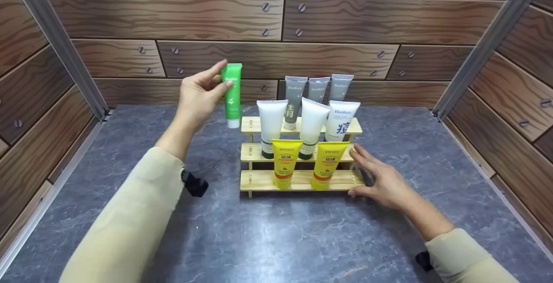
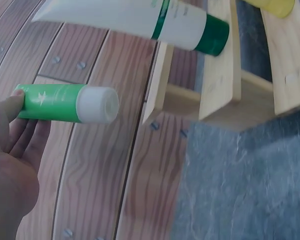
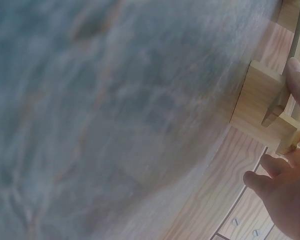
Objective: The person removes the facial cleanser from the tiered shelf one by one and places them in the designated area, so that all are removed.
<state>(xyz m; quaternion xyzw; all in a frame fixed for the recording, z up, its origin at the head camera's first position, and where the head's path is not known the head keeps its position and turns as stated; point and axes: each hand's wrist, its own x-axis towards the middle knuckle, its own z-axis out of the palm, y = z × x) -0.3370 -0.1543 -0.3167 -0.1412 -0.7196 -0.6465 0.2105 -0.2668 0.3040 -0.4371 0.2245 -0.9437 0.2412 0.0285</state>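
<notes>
My left hand [image 1: 199, 95] pinches a small green tube [image 1: 233, 90] between thumb and fingers. The tube hangs cap-down in the air, left of the top tier of a three-step wooden rack [image 1: 259, 181]. Its white cap [image 2: 97, 105] faces the rack in the left wrist view. My right hand [image 1: 386, 183] holds the rack's right end, thumb at the bottom step and fingers by the middle step. On the rack, two yellow tubes [image 1: 287, 164] stand at the front, three white tubes [image 1: 271, 121] in the middle and three grey tubes [image 1: 295, 90] at the back.
The rack stands on a grey marbled tabletop [image 1: 268, 240]. Wood-patterned panels [image 1: 216, 15] enclose it at the back and both sides, with grey metal posts [image 1: 484, 41] in the corners.
</notes>
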